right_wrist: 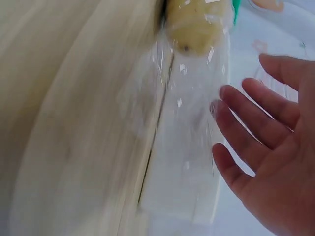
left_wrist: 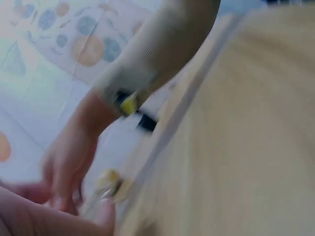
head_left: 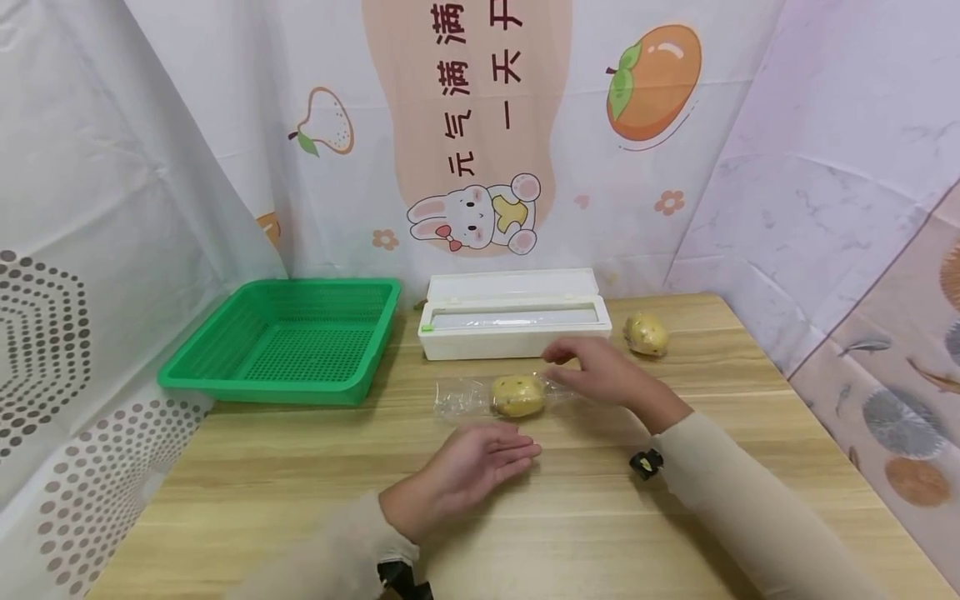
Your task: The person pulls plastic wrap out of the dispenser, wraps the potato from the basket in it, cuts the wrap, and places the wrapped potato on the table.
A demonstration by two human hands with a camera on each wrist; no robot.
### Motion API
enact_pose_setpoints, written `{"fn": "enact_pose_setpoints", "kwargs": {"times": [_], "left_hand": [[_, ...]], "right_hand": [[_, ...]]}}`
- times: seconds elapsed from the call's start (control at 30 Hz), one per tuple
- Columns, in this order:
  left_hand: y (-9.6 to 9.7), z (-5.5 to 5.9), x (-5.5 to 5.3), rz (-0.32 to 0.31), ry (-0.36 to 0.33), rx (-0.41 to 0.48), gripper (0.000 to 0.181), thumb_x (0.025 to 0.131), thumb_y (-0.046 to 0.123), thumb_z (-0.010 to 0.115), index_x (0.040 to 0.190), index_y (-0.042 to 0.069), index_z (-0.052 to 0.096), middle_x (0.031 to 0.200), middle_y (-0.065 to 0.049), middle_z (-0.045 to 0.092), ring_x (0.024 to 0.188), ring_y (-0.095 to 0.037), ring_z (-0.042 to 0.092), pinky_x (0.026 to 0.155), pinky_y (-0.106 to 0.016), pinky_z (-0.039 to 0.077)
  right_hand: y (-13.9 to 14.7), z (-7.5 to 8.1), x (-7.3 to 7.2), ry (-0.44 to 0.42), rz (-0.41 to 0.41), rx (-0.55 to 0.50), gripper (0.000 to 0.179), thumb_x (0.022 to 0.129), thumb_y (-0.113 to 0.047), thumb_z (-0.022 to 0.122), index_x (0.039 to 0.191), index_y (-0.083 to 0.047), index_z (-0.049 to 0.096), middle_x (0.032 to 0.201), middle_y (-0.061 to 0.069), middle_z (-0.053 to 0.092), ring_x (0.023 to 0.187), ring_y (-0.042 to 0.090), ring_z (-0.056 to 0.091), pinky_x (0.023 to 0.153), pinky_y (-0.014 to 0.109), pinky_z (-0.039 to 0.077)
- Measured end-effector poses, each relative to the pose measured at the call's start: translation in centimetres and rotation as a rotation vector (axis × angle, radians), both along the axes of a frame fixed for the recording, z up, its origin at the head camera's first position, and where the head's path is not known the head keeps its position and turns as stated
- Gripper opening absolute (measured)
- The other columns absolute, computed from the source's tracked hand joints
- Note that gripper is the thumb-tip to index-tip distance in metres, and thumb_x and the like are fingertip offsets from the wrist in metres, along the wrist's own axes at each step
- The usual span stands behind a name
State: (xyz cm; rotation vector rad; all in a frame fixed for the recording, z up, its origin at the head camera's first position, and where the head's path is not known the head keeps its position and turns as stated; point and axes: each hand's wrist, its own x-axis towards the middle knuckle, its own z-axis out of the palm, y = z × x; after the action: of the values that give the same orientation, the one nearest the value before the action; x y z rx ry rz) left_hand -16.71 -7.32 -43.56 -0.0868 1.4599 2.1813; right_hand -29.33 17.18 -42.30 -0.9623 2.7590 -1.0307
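Note:
A potato (head_left: 517,395) lies on the table in clear plastic film, whose loose ends (head_left: 459,398) spread to its left and right. My left hand (head_left: 474,468) is just in front of it, palm turned up and fingers extended, holding nothing. Above the film's right end is my right hand (head_left: 592,368), its fingers loosely bent. In the right wrist view the right hand (right_wrist: 275,128) has spread fingers beside the clear film (right_wrist: 184,113), with the potato (right_wrist: 194,24) at the top; whether a fingertip touches the film I cannot tell.
Behind the potato stands a white cling film box (head_left: 517,342) with its lid raised. A green plastic basket (head_left: 352,392) is at the back left. Another potato (head_left: 647,334), in shiny film, sits at the back right. Patterned cloth hangs around the wooden table (head_left: 300,500).

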Motion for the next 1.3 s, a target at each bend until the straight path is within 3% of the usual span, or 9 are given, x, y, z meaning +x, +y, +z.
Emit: {"fn": "enact_pose_setpoints", "kwargs": {"times": [0.07,0.17,0.37,0.57,0.83,1.0,1.2,1.3], "left_hand": [[0.8,-0.5,0.4,0.074,-0.075,0.124,0.058,0.101,0.002,0.044,0.149,-0.020,0.020,0.153,-0.044,0.031,0.145,-0.053,0.039,0.122,-0.051,0.034],[1.2,-1.0,0.3,0.151,-0.083,0.195,0.064,0.099,0.001,0.042,0.151,-0.021,0.012,0.156,-0.044,0.021,0.150,-0.055,0.026,0.126,-0.051,0.026],[1.6,-1.7,-0.6,0.216,-0.051,0.197,0.066,0.099,0.002,0.038,0.155,-0.018,0.009,0.161,-0.040,0.021,0.153,-0.048,0.025,0.127,-0.049,0.023],[1.6,-1.8,-1.3,0.220,-0.019,0.138,0.067,0.097,-0.001,0.042,0.155,-0.019,0.013,0.160,-0.039,0.024,0.153,-0.047,0.027,0.127,-0.049,0.024],[0.9,-1.5,-1.5,0.201,0.010,0.027,0.066,0.093,-0.003,0.049,0.152,-0.019,0.024,0.156,-0.036,0.036,0.146,-0.045,0.041,0.122,-0.048,0.034],[0.2,-1.4,-1.6,0.153,0.035,-0.060,0.062,0.093,-0.002,0.052,0.150,-0.017,0.034,0.150,-0.032,0.047,0.137,-0.039,0.054,0.119,-0.048,0.040],[-1.0,-1.1,-1.9,0.049,0.052,-0.149,0.057,0.095,0.001,0.057,0.148,-0.015,0.041,0.133,-0.026,0.062,0.118,-0.028,0.067,0.110,-0.044,0.050],[-1.6,-1.2,-2.5,-0.017,0.095,-0.199,0.053,0.098,0.003,0.055,0.147,-0.015,0.042,0.126,-0.024,0.065,0.110,-0.024,0.069,0.107,-0.044,0.052]], "right_hand": [[-0.9,-0.1,-0.4,-0.050,0.038,0.016,0.033,0.099,-0.030,0.070,0.125,-0.010,0.069,0.125,0.012,0.072,0.117,0.027,0.067,0.104,0.052,0.052],[-1.7,-0.3,-1.0,-0.104,0.082,0.038,0.041,0.099,-0.031,0.070,0.131,-0.006,0.066,0.128,0.014,0.071,0.119,0.029,0.067,0.105,0.051,0.053],[-1.9,-0.7,-1.5,-0.133,0.130,0.075,0.035,0.099,-0.031,0.070,0.126,-0.007,0.070,0.121,0.008,0.074,0.115,0.025,0.069,0.101,0.046,0.055],[-1.7,-1.1,-1.1,-0.157,0.114,0.088,0.026,0.099,-0.036,0.069,0.117,-0.017,0.072,0.113,-0.001,0.075,0.109,0.019,0.069,0.099,0.044,0.056],[-1.5,-1.0,0.0,-0.179,0.101,0.072,0.023,0.098,-0.035,0.071,0.111,-0.016,0.071,0.103,-0.005,0.075,0.099,0.014,0.069,0.091,0.039,0.057],[-1.0,-1.1,1.4,-0.201,0.073,0.057,0.023,0.097,-0.041,0.072,0.104,-0.020,0.070,0.095,-0.007,0.072,0.089,0.011,0.066,0.082,0.035,0.056],[-0.7,-1.2,3.3,-0.207,0.022,0.049,0.024,0.097,-0.046,0.071,0.095,-0.023,0.068,0.082,-0.007,0.068,0.074,0.011,0.062,0.067,0.032,0.054],[-0.7,-1.4,4.1,-0.211,0.005,0.033,0.026,0.096,-0.048,0.071,0.090,-0.022,0.066,0.075,-0.007,0.065,0.066,0.009,0.058,0.059,0.029,0.051]]}}
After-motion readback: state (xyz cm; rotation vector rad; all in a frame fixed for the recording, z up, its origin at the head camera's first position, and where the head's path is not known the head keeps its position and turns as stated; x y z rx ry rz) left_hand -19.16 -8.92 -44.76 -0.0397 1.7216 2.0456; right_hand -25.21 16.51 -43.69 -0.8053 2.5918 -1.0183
